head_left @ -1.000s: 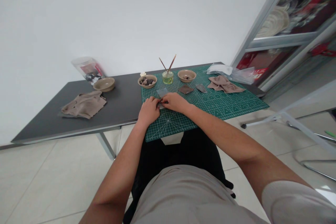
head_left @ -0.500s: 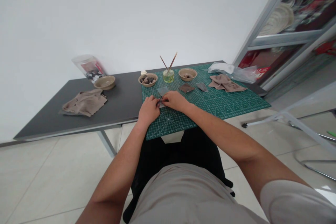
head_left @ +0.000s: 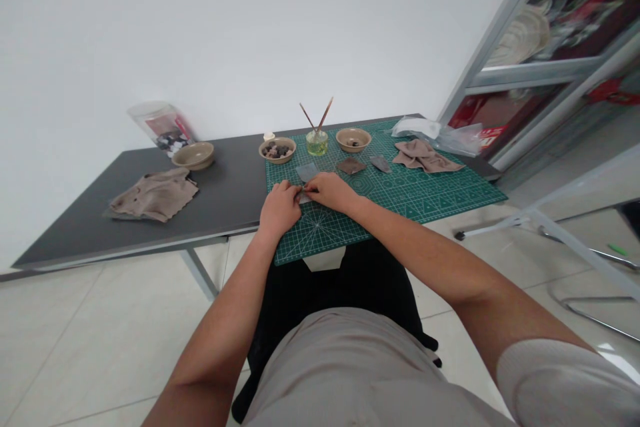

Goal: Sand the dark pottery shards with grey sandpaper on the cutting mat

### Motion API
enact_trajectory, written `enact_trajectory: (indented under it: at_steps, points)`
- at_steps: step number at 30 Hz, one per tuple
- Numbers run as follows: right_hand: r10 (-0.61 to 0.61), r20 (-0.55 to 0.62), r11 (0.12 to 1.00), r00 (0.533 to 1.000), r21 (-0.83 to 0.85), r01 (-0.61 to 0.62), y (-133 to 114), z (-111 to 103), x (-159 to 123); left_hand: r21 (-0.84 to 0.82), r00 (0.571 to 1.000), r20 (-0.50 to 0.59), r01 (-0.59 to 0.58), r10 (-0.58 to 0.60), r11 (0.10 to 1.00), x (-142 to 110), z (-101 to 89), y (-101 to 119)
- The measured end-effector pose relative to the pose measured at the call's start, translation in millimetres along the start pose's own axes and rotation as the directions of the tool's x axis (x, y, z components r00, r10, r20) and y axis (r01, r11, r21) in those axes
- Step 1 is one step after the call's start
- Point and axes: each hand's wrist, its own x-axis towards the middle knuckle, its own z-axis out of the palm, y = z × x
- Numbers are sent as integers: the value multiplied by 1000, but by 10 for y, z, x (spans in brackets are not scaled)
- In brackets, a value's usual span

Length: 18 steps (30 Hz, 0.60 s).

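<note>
My left hand (head_left: 281, 207) and my right hand (head_left: 330, 191) meet over the green cutting mat (head_left: 340, 227), fingertips pinched close together. Between them is something small that I cannot make out, mostly covered by the fingers. A pale flat piece (head_left: 305, 199) shows just under the fingertips. Right behind the hands lies a greyish translucent sheet (head_left: 306, 172). Farther back stand a bowl of dark and pinkish stones (head_left: 277, 149) and a glass jar of yellowish liquid (head_left: 317, 143) with two thin brushes (head_left: 326, 113) in it.
A brown square piece (head_left: 351, 165), a grey pointed piece (head_left: 381, 163) and a crumpled cloth (head_left: 425, 156) lie to the right. Behind them are a bowl (head_left: 353, 140) and plastic bags (head_left: 457, 138). On the left sit another cloth (head_left: 155, 195), a bowl (head_left: 193, 155) and a clear plastic container (head_left: 163, 127).
The whole view has shifted slightly, so things on the table appear a little farther left. Both hands stay together at the same spot on the mat, with small finger movement.
</note>
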Motion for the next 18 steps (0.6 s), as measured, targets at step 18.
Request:
enact_trajectory:
  at_steps: [18]
  points:
    - [-34, 1, 999, 999, 30, 34, 3, -22, -2, 24, 1000, -14, -10, 11, 1000, -6, 30, 0]
